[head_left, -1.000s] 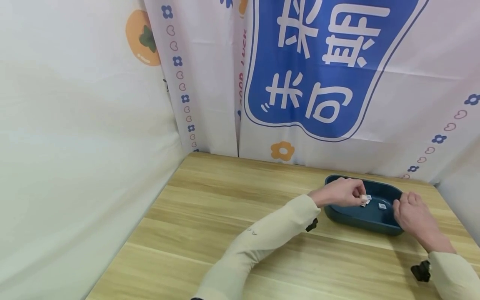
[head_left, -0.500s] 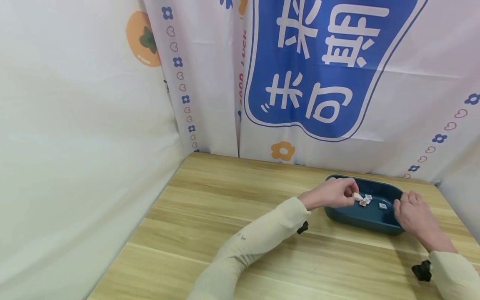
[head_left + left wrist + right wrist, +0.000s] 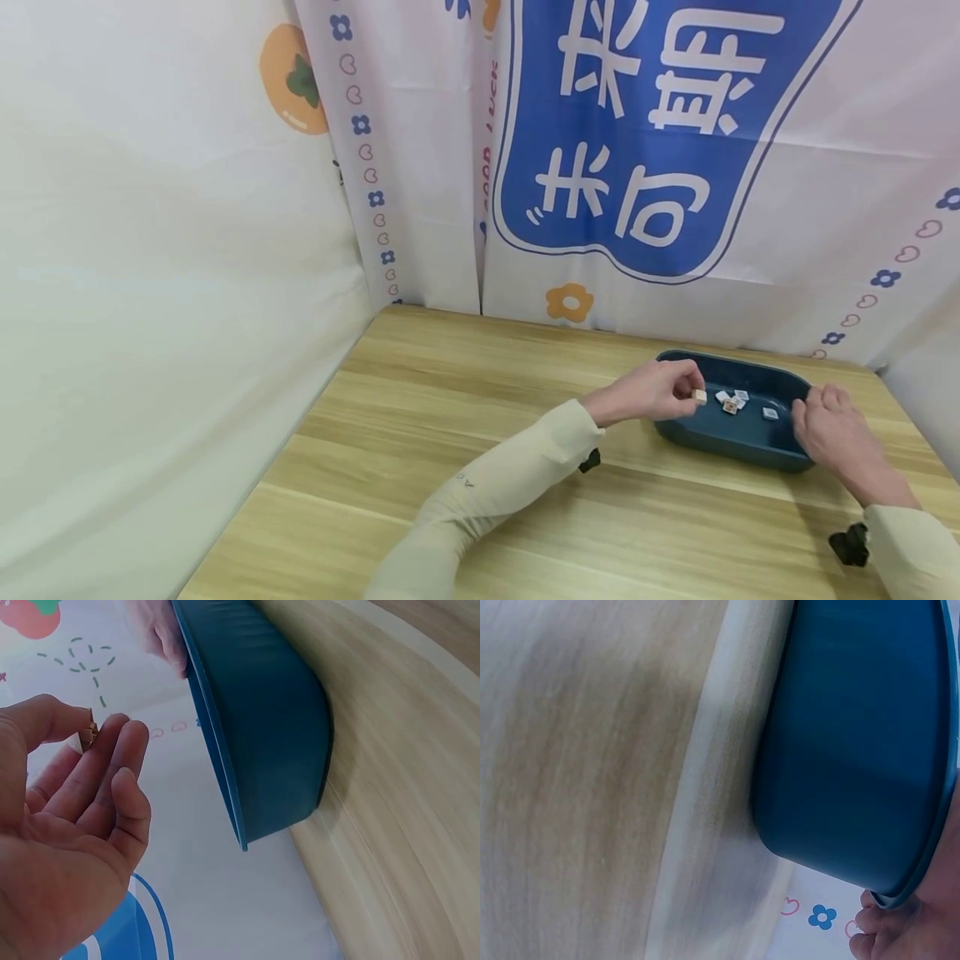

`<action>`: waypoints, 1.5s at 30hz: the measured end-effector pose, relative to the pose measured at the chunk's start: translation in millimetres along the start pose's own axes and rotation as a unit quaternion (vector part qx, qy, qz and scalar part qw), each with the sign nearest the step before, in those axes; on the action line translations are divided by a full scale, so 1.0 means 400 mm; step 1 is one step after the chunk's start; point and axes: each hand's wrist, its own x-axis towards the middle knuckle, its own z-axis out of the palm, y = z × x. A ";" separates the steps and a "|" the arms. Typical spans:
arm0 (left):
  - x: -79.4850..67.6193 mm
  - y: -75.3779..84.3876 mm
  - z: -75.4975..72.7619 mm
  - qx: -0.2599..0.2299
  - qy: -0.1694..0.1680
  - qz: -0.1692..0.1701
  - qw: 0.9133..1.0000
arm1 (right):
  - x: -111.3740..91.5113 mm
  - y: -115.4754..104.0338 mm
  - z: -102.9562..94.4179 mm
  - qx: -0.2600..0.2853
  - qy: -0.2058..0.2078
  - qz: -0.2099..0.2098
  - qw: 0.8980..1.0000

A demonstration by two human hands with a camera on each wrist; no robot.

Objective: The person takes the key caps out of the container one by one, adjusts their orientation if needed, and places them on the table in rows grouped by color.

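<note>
My left hand (image 3: 654,392) pinches a small pale square tile (image 3: 699,397) between thumb and fingers, above the left end of a dark blue oval tray (image 3: 731,451). In the left wrist view the tile (image 3: 88,736) shows a brownish face, too small to read; the other fingers are loosely curled. A small cluster of tiles (image 3: 731,406) lies mid-tray, one with a brown-orange mark. To its right, a lone tile (image 3: 770,413) sits apart. My right hand (image 3: 838,425) grips the tray's right end, its fingers (image 3: 877,922) over the rim.
The tray stands toward the back right of a wood-grain table (image 3: 480,400). A printed cloth (image 3: 420,167) hangs behind the table's far edge, and a plain white cloth (image 3: 180,292) along its left. Dark wrist cameras (image 3: 850,546) sit under the sleeves.
My left hand has drawn left from the tile cluster to the tray's left end with a tile in its pinch, uncovering the tiles behind. The right hand keeps its grip on the tray.
</note>
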 end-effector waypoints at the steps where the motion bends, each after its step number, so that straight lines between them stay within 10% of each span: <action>1: -0.006 -0.002 -0.003 -0.001 0.000 0.001 1.000 | 0.002 -0.001 -0.002 0.016 0.001 0.013 1.000; 14: -0.064 -0.034 -0.010 0.041 -0.009 0.042 0.998 | 0.006 0.001 0.001 0.045 -0.015 0.044 0.998; 45: -0.142 -0.093 0.016 0.064 -0.077 0.018 0.995 | 0.006 -0.004 -0.002 0.057 -0.027 0.063 0.996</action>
